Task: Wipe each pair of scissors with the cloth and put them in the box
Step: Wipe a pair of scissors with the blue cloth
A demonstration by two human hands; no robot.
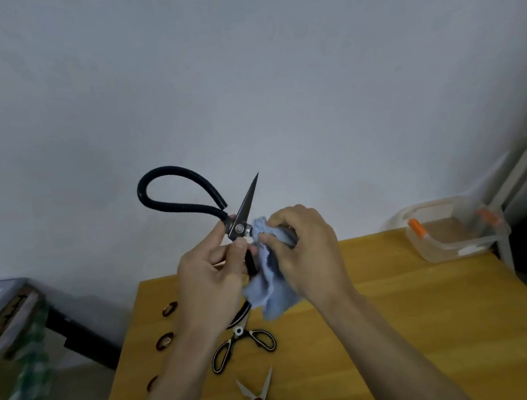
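Your left hand [212,286] grip pinches big black loop-handled steel scissors [238,220] at the pivot, right hand [307,250] bunching blue cloth [272,287] on one blade; exposed point could nick you if cloth slips.

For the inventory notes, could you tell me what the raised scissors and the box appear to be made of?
The black-handled scissors: dark, dull steel blades by their sheen; loop handles look coated in black rubber or plastic. The box: clear plastic, since the table shows through, with orange clips.
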